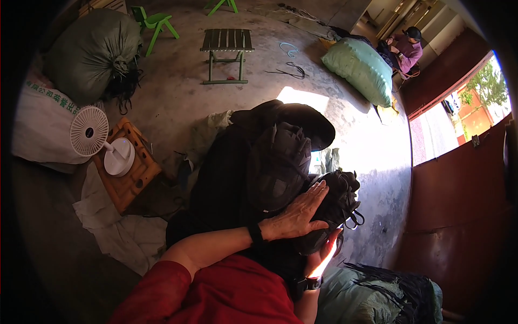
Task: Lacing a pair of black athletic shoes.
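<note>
Here's the dark corded bundle (340,189), just right of the black heap (276,175); the left hand (297,216) lies flat across it, fingers straight, thumb apart, while the right hand (324,256) meets its lower side, fingers hidden, so I can't tell its grip. Well left of the heap, a white fan (120,157) sits on a wooden stool (125,190); beyond the heap stands a slatted stool (227,41).

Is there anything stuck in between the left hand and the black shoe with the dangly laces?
No, nothing visible is in the way: the left hand lies right against the black shoe. The other dark shoe sits beside it, not in between.
</note>
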Motion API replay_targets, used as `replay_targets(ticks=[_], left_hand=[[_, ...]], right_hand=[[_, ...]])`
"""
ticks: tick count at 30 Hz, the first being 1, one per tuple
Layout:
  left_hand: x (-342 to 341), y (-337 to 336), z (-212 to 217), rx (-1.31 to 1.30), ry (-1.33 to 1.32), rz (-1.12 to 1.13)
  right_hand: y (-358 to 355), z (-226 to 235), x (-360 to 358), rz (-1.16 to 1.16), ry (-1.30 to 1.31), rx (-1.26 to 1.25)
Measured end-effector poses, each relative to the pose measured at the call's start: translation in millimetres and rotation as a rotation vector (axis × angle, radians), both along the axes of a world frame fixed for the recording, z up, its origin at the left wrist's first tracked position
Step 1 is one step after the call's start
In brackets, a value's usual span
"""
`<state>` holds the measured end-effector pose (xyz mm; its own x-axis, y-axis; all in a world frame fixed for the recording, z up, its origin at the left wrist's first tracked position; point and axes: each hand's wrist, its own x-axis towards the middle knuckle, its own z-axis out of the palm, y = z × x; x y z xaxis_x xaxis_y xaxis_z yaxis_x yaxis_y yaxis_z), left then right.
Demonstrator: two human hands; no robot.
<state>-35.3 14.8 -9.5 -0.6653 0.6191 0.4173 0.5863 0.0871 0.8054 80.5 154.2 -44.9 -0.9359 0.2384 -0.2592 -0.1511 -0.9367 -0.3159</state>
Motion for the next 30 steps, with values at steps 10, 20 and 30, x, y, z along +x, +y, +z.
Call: replay_targets(ticks=[10, 20, 30], left_hand=[[0.7, 1.4, -1.1, 0.004, 0.002, 0.003], [0.0, -0.5, 0.1, -0.007, -0.011, -0.007], [0.4, -0.5, 1.0, 0.002, -0.007, -0.005]], right_hand=[[10.0, -14.7, 3.6, -0.012, -0.037, -0.074], [3.3, -4.6, 1.6, -0.007, -0.041, -0.023], [11.0, -18.5, 3.8, -0.033, -0.064, -0.027]])
